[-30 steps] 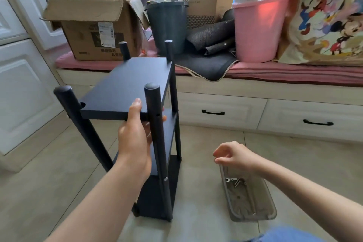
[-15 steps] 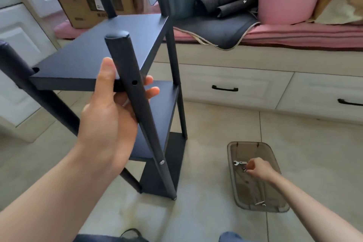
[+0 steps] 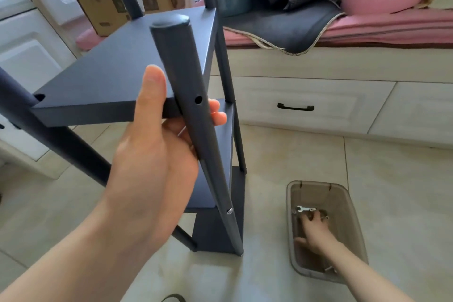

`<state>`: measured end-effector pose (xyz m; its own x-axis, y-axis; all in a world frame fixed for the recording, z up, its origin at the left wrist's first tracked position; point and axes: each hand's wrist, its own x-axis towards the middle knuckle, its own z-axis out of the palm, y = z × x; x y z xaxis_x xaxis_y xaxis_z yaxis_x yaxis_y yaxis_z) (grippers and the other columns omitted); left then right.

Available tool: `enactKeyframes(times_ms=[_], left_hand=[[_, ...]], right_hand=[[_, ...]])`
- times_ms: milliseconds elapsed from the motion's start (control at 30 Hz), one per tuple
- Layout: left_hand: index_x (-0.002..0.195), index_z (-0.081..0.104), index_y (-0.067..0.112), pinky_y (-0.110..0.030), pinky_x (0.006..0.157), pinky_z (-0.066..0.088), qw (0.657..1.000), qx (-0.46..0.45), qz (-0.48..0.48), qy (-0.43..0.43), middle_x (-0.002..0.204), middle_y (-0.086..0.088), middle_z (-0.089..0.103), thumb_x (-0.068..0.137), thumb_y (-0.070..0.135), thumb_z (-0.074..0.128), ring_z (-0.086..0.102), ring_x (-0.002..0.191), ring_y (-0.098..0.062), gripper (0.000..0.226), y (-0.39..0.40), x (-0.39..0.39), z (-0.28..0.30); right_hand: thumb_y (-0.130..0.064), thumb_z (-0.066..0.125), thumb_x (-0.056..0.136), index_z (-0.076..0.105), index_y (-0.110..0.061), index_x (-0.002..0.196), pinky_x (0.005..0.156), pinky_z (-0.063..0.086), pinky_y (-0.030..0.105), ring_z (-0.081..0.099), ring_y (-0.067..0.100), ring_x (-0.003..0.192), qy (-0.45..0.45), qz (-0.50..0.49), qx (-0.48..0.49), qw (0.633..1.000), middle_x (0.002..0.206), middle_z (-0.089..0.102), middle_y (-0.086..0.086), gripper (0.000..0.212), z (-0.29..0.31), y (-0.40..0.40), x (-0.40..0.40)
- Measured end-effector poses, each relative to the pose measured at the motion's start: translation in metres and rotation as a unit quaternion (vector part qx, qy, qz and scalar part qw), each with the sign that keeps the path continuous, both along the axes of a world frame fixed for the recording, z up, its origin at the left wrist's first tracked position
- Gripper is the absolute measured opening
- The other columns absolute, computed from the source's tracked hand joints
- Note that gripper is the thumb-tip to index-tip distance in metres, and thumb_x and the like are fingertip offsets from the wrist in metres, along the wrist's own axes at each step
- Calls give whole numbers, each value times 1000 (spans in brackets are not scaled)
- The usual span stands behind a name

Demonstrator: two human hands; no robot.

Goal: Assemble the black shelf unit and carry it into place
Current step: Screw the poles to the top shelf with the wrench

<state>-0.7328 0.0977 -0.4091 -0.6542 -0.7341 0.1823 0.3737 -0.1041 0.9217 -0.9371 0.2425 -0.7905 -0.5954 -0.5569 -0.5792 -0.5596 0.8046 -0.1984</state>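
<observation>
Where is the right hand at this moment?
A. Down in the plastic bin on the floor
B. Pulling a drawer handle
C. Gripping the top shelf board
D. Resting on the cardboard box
A: the right hand reaches into the bin, fingers beside a small wrench, while the left hand holds the shelf.

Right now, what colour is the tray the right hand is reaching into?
Translucent grey-brown tray, seen best in the head view, its only view.
</observation>
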Motion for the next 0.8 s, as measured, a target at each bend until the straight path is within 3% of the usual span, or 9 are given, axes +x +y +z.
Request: enactKeyframes(times_ms=[100,200,300,400,800], left_hand=[[66,78,32,-26,80,57,1000,-2,0,-1,73,10,70,101,55,41,71,79,-9,56,1,-2,0],[64,77,30,-23,77,57,1000,6,-1,-3,74,5,70,100,55,44,70,77,-13,54,2,-4,0],[65,76,30,-23,77,57,1000,13,-1,-2,73,4,70,100,52,47,70,77,-14,51,3,-3,2],[65,76,31,-23,76,58,1000,5,0,-11,74,3,71,101,50,47,71,77,-14,50,4,-2,3],[67,77,29,-24,71,57,1000,21,-5,-10,74,0,71,97,45,52,72,74,-17,43,-6,-2,1]], right_hand=[[-55,64,87,7,-24,156,118,19,52,18,56,141,-21,51,-1,998,156,5,28,95,2,-20,22],[-52,65,88,16,-20,155,118,23,49,20,50,143,-57,65,-12,996,157,10,26,89,5,-36,38],[-33,64,94,38,-8,141,109,38,39,43,38,133,-41,67,-46,996,147,35,20,60,9,-46,39],[-3,45,95,48,-4,126,98,43,35,55,34,119,31,68,-52,996,134,47,18,31,8,-44,29],[1,35,100,42,-7,141,95,47,37,58,32,121,74,94,-26,992,135,53,15,42,-1,-44,24]])
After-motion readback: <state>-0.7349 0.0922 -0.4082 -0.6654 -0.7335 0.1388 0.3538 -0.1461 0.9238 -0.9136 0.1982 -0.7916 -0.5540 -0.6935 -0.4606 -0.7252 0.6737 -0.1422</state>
